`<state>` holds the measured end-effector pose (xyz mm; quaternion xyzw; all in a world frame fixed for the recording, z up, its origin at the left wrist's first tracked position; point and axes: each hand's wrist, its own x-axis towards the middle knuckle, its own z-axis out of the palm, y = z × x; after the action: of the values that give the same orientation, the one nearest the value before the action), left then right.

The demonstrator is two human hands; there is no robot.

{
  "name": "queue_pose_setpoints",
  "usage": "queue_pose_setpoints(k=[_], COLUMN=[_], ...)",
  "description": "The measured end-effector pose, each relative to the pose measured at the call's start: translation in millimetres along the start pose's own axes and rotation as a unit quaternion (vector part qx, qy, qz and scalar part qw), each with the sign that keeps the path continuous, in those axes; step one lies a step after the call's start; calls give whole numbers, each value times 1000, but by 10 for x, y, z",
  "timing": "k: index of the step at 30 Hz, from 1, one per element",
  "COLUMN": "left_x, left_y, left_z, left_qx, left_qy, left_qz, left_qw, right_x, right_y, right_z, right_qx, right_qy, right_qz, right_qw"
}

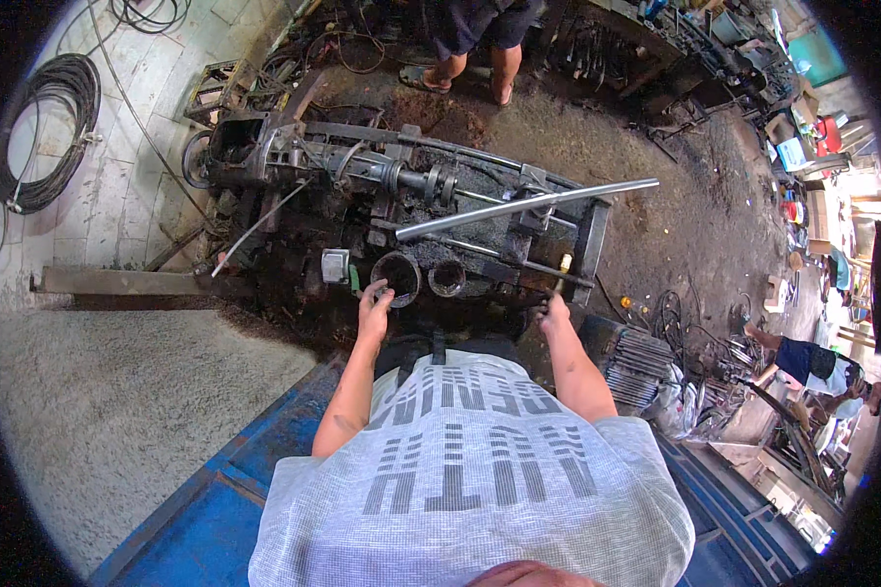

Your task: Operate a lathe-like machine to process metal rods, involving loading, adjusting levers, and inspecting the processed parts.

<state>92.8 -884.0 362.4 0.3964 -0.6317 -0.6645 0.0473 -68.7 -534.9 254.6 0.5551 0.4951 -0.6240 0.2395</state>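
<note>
Head view, the only one: left hand at the near left rim of the larger round container; fingers bent, fingertips at the rim; cannot tell whether they pinch it or only touch it; right hand well apart to the right, closed round a slim pale-tipped tool, which points away from the body toward the end of the machine; exact tool type too small to tell.

Progress, as judged: work looks under way, tool already in hand, left hand already at the container; tool and container are apart, so nothing is being worked between them right now; no finished result can be made out; how much is left cannot be read from this view.

Looks: larger container is round, grimy, dark inside, with a thin paler rim; it sits along the near side of the machine, just left of a smaller round container; contents of both unclear; tool has a yellowish-white tip, lower part hidden by the hand; a long grey metal bar lies slantwise over the machine, beyond both containers, its right end sticking out past the frame.
</note>
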Motion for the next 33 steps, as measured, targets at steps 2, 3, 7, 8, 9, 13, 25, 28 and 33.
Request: queue_pose_setpoints(k=[2,3,7,8,9,13,25,28,33], left_x=[7,2,74,56,68,120,113,114,198], left_y=[-46,-76,-142,-151,-140,-344,-62,-27,-144], left_z=[53,72,9,7,-6,-176,19,48,-2], left_qx=[-4,-9,-82,-127,-172,-168,-136,-152,-169], left_qy=[10,21,25,32,40,55,97,106,97], left_qz=[-3,-10,-10,-30,-48,-17,-69,-65,-57], left_qw=[1000,1000,996,991,983,984,984,981,979], right_x=[-3,-57,-256,-316,-502,-1807,-1805,-1820,-1900], right_y=[-27,-19,38,32,-40,-707,-1689,-1666,-1648], right_z=[67,124,113,81,107,533,1436,1439,1476], right_qx=[15,29,-21,-30,-41,-195,-574,-568,-587], right_qy=[16,35,-26,-96,-168,-277,-59,-51,-60], right_qz=[-50,-97,-96,-69,-43,-440,-738,-744,-732], right_qw=[999,994,995,992,984,831,349,347,341])
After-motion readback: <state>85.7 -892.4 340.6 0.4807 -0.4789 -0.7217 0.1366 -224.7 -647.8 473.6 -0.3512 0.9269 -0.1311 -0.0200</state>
